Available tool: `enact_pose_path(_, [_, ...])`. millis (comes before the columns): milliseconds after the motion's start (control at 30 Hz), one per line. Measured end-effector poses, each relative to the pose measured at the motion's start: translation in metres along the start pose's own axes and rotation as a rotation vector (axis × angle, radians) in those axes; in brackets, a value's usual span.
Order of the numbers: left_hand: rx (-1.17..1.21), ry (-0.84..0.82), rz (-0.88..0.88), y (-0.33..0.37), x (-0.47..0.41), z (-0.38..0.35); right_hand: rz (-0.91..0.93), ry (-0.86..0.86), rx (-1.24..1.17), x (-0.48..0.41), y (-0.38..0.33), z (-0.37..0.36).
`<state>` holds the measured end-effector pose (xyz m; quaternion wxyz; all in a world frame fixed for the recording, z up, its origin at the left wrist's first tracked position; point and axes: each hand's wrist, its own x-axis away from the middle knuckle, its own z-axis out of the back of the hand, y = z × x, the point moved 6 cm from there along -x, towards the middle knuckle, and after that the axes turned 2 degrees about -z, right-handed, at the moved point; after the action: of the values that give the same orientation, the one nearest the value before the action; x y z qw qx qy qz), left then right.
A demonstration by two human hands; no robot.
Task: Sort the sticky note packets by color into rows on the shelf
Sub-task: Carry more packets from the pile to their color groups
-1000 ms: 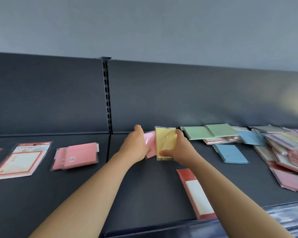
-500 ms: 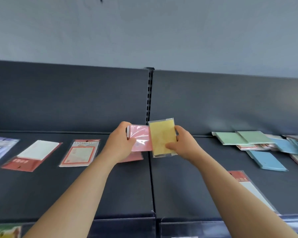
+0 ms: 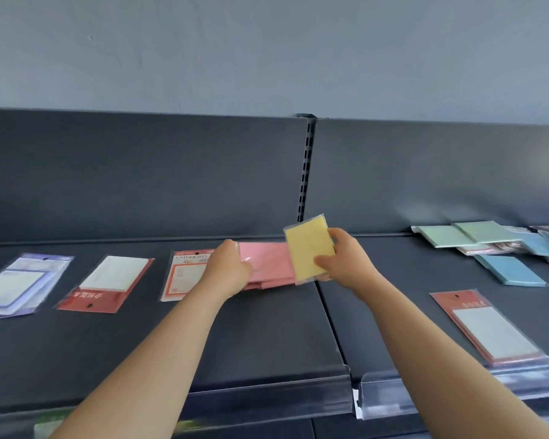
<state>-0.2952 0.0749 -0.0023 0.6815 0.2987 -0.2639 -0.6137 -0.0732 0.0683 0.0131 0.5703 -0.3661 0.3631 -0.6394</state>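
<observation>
A yellow packet [image 3: 309, 247] is held tilted above the shelf [image 3: 267, 337], pinched at its lower right corner by the right hand [image 3: 339, 264]. A pink packet [image 3: 267, 259] is gripped at its left end by the left hand [image 3: 229, 267], over a pink stack [image 3: 274, 284]. Both packets are judged light, thin and slightly flexible. The glossy wrap is likely slippery, so a firm pinch across an edge is advised.

Loose packets [image 3: 476, 237] back right on shelf [image 3: 267, 337], carded pads [image 3: 108, 282] in a row left
</observation>
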Motion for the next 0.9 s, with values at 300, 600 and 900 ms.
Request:
enact_pose_path(300, [-0.147, 0.031, -0.049, 0.001, 0.003, -0.003, 0.053, 0.025, 0.049, 0.001, -0.011, -0.006])
enact_pose_path(600, [-0.053, 0.182, -0.122, -0.012, 0.036, 0.049, 0.206, -0.146, 0.091, 0.011, -0.047, -0.059])
enact_pose_path(900, [0.000, 0.312, -0.055, -0.085, 0.063, 0.142, 0.376, -0.360, 0.118, 0.034, -0.121, -0.161])
